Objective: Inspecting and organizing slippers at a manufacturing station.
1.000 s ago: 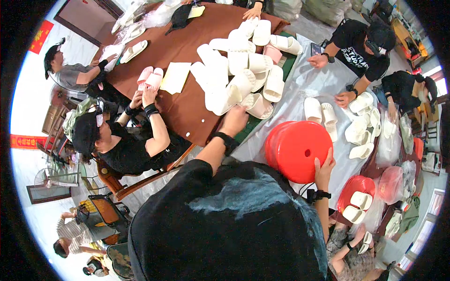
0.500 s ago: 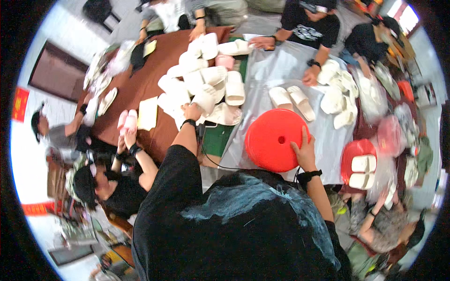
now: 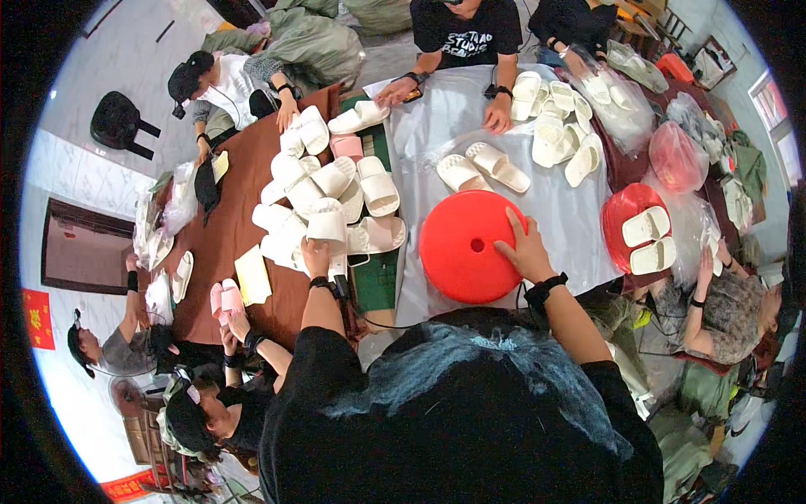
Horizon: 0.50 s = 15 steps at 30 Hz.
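My left hand point(image 3: 316, 258) is closed on the near end of a white slipper point(image 3: 327, 225), at the front of a heap of white slippers point(image 3: 304, 191). A pink slipper point(image 3: 346, 147) shows among them. My right hand point(image 3: 529, 250) grips the right rim of a red round plastic stool point(image 3: 460, 273), its thumb on the flat top near the small centre hole. What is under the stool is hidden. Beyond it a pair of white slippers point(image 3: 484, 168) lies on the plastic-covered part of the table point(image 3: 416, 181).
Opposite, a person in black point(image 3: 466, 42) has both hands on the table, one beside another white pile point(image 3: 561, 126). At left a person holds pink slippers point(image 3: 227, 301) near a yellow sheet point(image 3: 253, 275). At right a pair rests on a red round surface point(image 3: 617, 220). A cable runs by my left wrist.
The whole view has swung, so the heap and stool appear farther left. My left hand still holds the slipper and my right hand stays on the stool. The opposite person's hand has drawn back from the right-hand pile.
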Motion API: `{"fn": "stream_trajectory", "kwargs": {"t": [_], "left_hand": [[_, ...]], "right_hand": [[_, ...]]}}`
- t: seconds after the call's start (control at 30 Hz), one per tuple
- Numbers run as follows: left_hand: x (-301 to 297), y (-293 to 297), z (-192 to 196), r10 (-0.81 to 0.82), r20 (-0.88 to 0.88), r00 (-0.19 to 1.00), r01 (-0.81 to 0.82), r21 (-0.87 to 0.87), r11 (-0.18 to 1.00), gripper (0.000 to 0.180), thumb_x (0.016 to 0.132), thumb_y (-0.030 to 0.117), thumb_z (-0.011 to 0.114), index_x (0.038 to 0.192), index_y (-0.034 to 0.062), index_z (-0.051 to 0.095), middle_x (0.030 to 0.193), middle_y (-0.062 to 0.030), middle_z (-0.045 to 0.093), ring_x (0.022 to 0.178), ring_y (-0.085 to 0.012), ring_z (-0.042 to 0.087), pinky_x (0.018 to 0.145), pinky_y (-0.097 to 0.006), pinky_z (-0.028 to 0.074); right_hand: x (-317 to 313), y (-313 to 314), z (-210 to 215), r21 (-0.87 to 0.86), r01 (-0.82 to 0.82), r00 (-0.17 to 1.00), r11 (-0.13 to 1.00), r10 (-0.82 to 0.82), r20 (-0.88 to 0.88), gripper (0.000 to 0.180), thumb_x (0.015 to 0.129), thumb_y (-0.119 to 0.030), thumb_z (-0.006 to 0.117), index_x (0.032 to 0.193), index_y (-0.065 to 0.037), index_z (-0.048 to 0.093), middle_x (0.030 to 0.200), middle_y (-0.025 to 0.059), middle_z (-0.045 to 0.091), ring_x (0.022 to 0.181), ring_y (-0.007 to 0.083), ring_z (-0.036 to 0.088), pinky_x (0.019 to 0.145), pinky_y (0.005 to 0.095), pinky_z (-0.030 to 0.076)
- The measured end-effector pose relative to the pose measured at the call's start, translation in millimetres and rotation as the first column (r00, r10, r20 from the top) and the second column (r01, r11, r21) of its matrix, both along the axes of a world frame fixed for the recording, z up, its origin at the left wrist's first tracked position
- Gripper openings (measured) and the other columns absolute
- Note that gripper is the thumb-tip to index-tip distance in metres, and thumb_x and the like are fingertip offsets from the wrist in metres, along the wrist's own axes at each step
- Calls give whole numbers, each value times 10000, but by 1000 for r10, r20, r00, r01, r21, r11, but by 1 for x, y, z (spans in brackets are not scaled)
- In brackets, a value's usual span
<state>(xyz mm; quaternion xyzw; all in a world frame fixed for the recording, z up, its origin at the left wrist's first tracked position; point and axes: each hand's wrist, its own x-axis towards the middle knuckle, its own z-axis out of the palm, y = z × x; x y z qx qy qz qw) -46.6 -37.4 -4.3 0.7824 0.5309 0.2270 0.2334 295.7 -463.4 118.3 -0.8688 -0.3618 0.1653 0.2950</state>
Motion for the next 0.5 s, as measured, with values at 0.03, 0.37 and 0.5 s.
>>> {"fn": "stream_trajectory", "kwargs": {"t": [0.03, 0.37, 0.5], "left_hand": [[-1, -7, 3, 21, 79, 997, -28, 83, 996, 426, 797, 91, 672, 1195, -23, 574, 1328, -206, 480, 1187, -360, 478, 1026, -408, 384], [-53, -12, 70, 435, 712, 551, -75, -478, 875, 365, 874, -88, 537, 1220, 2, 611, 1013, -83, 656, 819, -189, 632, 681, -325, 534], [-66, -28, 119, 367, 880, 301, 146, -423, 894, 355, 901, -82, 527, 1246, -7, 574, 1071, -91, 669, 876, -216, 663, 719, -342, 563]], "right_hand": [[0, 0, 0, 11, -6, 1000, 1000, 6, 4, 792, 864, -438, 661, 1523, -250, 265, 1402, 267, 335, 1225, 461, 440, 1039, 487, 399], [2, 3, -9, 27, -46, 999, 999, 46, 9, 810, 864, -411, 666, 1532, -239, 243, 1397, 280, 344, 1186, 484, 466, 1026, 498, 408], [6, 3, -13, 50, -27, 1000, 998, 26, 8, 809, 857, -420, 666, 1528, -235, 254, 1390, 300, 349, 1190, 484, 455, 1024, 503, 404]]}}
